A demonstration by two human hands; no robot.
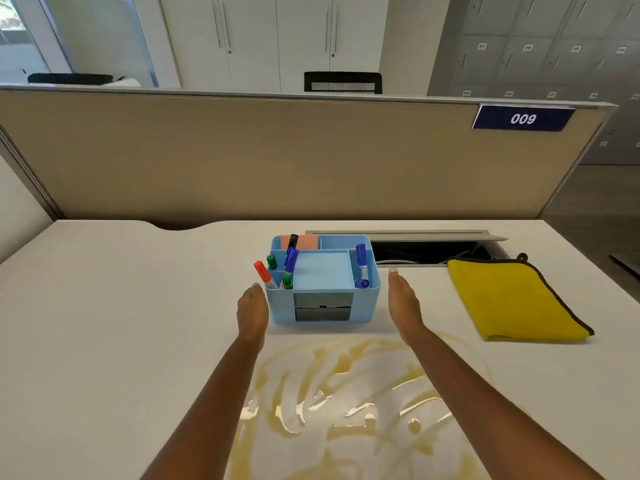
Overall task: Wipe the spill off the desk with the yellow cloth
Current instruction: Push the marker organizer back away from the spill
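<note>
At desk 009, we see both hands flat and empty, palms turned inward, flanking a blue desk organiser (pixel 323 289): the left hand (pixel 252 311) just beside its left wall, the right hand (pixel 403 303) just beside its right wall. Whether either palm actually touches the plastic we cannot tell from this angle. We judge the hands are set to lift or slide the organiser clear, since it stands at the far edge of the spill (pixel 346 393), a wide amber smear spread across the white desk (pixel 104 323) between and under the forearms.

The yellow cloth (pixel 509 299) (folded, dark-edged, with a small hanging loop at its far corner) lies untouched to the right, well apart from the right hand and just clear of the liquid, beside an open cable tray (pixel 433 252) let into the desk. Wiping, in our reading, has not begun.

Inside the organiser, the left compartments hold a red marker (pixel 265 275), two green ones and a blue one, all leaning; a black marker (pixel 292 241) stands at the back by a pink notepad (pixel 306 242). Another blue marker (pixel 362 266) sits in the right slot. The central tray looks bare, and two grey drawers (pixel 323 306) face us, shut.
</note>
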